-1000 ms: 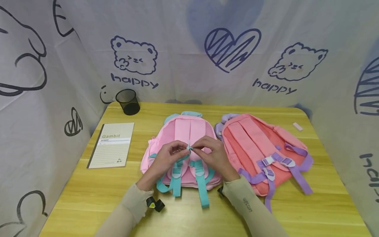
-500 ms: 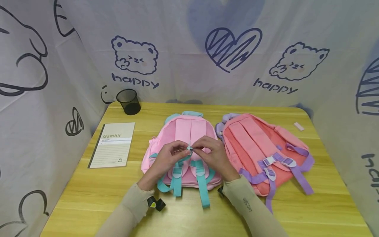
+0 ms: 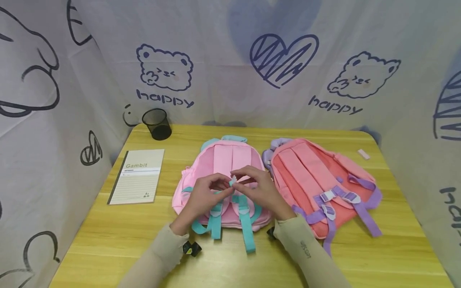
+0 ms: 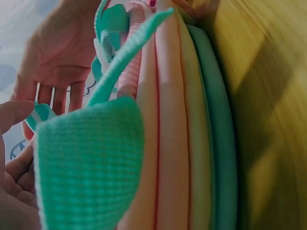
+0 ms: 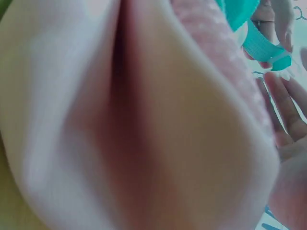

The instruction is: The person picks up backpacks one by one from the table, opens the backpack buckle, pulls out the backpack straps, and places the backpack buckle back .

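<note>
The left hand [image 3: 203, 196] comes in from the left and the right hand [image 3: 261, 190] from the right, both pinching the teal strap end [image 3: 232, 182] between them, equally near. It stands up over the middle of the pink backpack [image 3: 220, 160], which lies straps-up on the table [image 3: 108, 236], long axis running away from the person.

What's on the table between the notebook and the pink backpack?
Nothing: the head view shows bare table between the notebook and the pink backpack.
</note>
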Available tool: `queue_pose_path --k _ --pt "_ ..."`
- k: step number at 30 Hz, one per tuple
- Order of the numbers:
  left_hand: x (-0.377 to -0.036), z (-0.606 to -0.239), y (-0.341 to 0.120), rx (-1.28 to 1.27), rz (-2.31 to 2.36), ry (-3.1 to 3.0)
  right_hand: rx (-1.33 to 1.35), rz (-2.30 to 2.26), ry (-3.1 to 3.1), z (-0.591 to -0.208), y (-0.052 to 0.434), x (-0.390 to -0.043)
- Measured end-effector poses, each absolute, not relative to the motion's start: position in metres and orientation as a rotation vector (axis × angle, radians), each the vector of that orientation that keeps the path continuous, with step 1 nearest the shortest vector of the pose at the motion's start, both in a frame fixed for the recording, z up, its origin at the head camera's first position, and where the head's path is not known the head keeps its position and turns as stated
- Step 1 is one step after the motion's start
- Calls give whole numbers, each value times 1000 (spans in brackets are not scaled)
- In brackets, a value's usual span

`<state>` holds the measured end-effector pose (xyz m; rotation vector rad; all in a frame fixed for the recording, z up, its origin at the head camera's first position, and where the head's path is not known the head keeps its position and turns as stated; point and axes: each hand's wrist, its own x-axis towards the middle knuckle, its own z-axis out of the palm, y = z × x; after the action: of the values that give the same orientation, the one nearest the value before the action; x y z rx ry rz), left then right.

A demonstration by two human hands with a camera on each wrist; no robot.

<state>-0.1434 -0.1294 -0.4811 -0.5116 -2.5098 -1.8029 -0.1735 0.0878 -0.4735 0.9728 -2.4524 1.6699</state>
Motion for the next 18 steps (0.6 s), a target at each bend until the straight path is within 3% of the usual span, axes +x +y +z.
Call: queue_pose_path --k 8,18 --pt "-145 -482 -131 -572 -1974 -2533 911 1774 -2378 -474 90 -174" --pt "-148 -482 -133 -431 -2232 -2436 932 1886 -2310 -471 95 -175"
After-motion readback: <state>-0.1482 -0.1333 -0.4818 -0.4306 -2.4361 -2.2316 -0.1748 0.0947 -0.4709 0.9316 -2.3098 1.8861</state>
